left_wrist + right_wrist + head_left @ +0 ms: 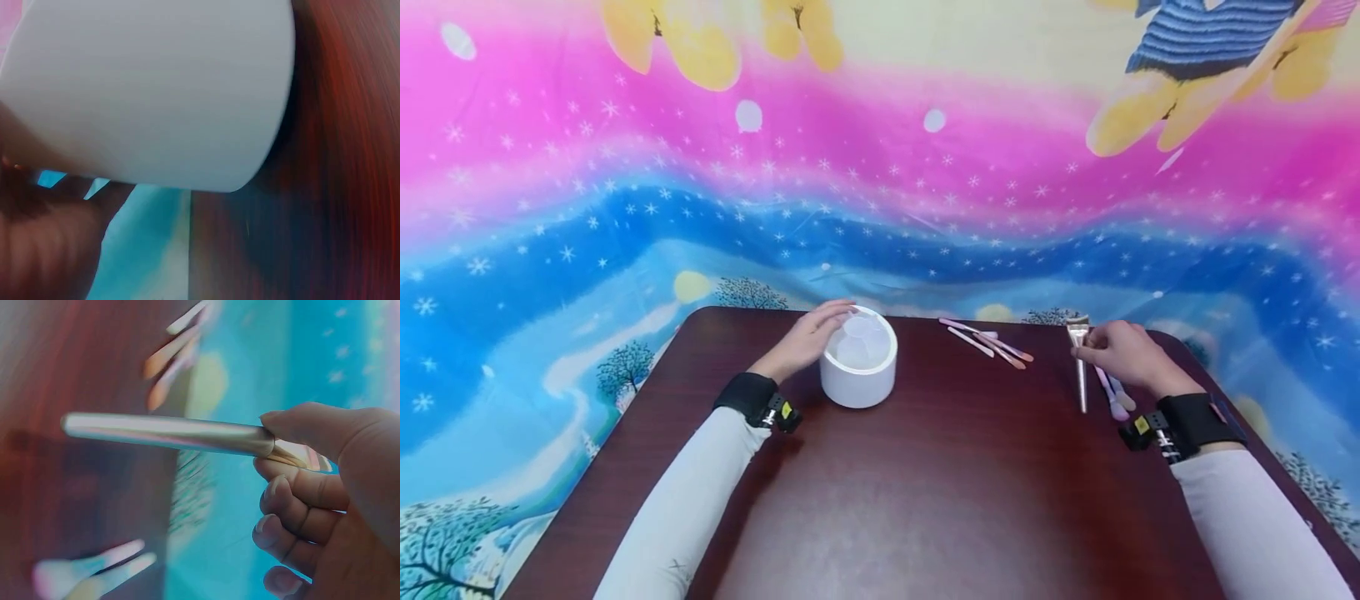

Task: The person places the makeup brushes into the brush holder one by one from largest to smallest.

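Observation:
A white round brush holder (859, 379) with inner partitions stands near the far edge of the table. My left hand (811, 337) holds it at the left side, fingers over the rim; the left wrist view shows the smooth white wall (150, 94) close up. Over the table's right side, my right hand (1123, 354) pinches a gold makeup brush (1081, 367) between thumb and fingers near its head. Its handle (169, 432) points down and its flat head is uppermost. Just under this hand lie other makeup brushes (1112, 396), partly covered by it in the head view.
Several slim makeup brushes (992, 343) lie in a loose group near the far edge, between the holder and my right hand. The dark red-brown table (910, 500) has rounded far corners. A colourful printed cloth (880, 183) hangs right behind it.

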Demonstrator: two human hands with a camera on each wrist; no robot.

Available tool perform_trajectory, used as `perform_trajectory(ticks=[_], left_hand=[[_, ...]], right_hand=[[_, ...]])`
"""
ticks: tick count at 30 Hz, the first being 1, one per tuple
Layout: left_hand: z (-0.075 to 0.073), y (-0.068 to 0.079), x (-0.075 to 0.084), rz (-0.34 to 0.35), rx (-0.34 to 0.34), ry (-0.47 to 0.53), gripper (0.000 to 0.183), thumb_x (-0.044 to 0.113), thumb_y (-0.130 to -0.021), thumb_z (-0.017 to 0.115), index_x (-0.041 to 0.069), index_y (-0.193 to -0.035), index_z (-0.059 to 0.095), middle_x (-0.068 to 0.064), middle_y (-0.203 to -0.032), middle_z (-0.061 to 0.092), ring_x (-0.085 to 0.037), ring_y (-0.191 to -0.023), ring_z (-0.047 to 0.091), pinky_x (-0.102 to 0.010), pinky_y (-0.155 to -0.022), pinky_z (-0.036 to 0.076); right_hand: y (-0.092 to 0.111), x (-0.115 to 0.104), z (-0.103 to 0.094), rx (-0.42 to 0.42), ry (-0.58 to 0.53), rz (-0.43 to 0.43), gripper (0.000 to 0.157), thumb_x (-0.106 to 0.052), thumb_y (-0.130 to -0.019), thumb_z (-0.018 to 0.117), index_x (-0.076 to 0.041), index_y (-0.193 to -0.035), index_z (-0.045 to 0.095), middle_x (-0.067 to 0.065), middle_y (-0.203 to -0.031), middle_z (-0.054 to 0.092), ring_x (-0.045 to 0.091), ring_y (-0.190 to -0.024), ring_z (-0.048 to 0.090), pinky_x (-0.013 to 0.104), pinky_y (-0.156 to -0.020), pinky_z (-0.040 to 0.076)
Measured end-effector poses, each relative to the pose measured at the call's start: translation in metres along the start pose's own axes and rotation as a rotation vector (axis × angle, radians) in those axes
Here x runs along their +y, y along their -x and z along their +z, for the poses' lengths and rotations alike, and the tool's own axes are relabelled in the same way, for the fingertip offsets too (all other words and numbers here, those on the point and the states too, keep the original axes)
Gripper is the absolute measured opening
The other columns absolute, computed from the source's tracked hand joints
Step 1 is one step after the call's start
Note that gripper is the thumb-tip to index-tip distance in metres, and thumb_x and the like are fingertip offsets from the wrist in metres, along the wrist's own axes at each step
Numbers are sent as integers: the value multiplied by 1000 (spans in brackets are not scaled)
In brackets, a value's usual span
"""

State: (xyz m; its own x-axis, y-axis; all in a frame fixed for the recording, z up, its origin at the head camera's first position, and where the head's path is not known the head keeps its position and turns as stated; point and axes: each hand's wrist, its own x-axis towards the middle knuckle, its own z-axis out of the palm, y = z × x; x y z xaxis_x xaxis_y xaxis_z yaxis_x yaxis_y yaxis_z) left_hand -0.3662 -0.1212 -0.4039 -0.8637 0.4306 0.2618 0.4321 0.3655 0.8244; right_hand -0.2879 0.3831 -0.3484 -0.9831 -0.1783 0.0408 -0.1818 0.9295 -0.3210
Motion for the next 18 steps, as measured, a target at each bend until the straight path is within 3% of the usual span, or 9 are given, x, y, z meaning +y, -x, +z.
perform_trajectory(ticks=[3, 6, 12, 18], left_hand=[[12, -8, 11, -1, -76, 10, 40, 28, -109, 47, 14, -144, 58, -4, -156, 47, -25, -149, 36, -51, -120, 28], [20, -15, 21, 4, -103, 7, 39, 28, -108, 50, 17, -144, 59, -3, -154, 50, -24, -146, 40, -50, -118, 31], [30, -19, 33, 7, -82, 33, 34, 17, -107, 51, 7, -137, 65, -8, -152, 51, -24, -146, 41, -47, -118, 32], [46, -20, 45, -89, -29, 57, 33, 21, -106, 49, 9, -128, 70, -4, -148, 56, -25, -141, 47, -47, -115, 36]], right_hand=[[0, -25, -12, 69, -20, -28, 28, -33, -99, 66, -10, -84, 68, 1, -71, 56, 18, -61, 43, 35, -60, 34], [-2, -51, -22, 150, -47, -56, 27, -33, -98, 68, -9, -87, 70, 4, -76, 63, 20, -66, 50, 36, -62, 38], [-6, -97, -30, 207, -88, -150, 24, -33, -96, 69, -10, -89, 72, 4, -84, 70, 23, -81, 62, 39, -72, 43], [-7, -134, -28, 286, -175, -182, 21, -30, -95, 72, -10, -89, 71, 4, -83, 70, 23, -85, 64, 37, -73, 45]])
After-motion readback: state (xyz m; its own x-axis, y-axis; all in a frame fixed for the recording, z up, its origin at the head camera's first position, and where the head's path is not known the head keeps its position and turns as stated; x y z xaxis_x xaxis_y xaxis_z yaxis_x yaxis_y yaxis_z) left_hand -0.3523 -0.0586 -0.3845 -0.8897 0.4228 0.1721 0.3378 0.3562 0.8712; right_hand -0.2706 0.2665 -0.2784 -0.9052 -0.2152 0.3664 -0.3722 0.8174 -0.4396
